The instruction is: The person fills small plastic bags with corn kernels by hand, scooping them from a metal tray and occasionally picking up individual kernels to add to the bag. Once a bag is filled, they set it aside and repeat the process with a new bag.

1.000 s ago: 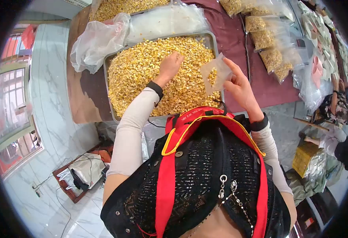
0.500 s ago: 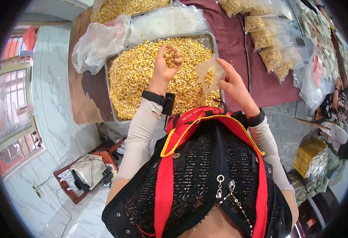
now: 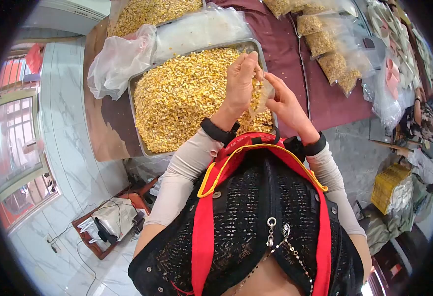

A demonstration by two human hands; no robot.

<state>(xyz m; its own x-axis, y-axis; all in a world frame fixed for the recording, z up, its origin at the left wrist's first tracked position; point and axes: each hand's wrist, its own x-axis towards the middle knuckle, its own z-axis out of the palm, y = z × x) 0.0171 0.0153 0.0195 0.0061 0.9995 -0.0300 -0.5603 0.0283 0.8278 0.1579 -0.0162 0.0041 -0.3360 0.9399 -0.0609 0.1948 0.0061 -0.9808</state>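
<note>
A metal tray [image 3: 132, 116] holds a big heap of yellow corn kernels [image 3: 177, 98]. Over its right side, my left hand [image 3: 241, 81] is turned with its back toward me at the mouth of a small clear plastic bag [image 3: 260, 101]. The fingers are curled and partly hidden; a few kernels show beside them. My right hand [image 3: 288, 104] pinches the bag's right edge between thumb and fingers. Some kernels show through the bag, though my left hand covers part of it.
Several filled clear bags [image 3: 332, 64] lie on the dark red cloth [image 3: 280, 37] to the right. A crumpled plastic bag [image 3: 120, 64] and flat plastic sheets [image 3: 201, 32] lie beyond the tray. Another tray of kernels [image 3: 152, 12] stands at the far edge. A person [image 3: 418, 118] is at far right.
My left hand, palm up with kernels before, has moved right to the bag and turned over. My right hand has shifted slightly and keeps hold of the bag.
</note>
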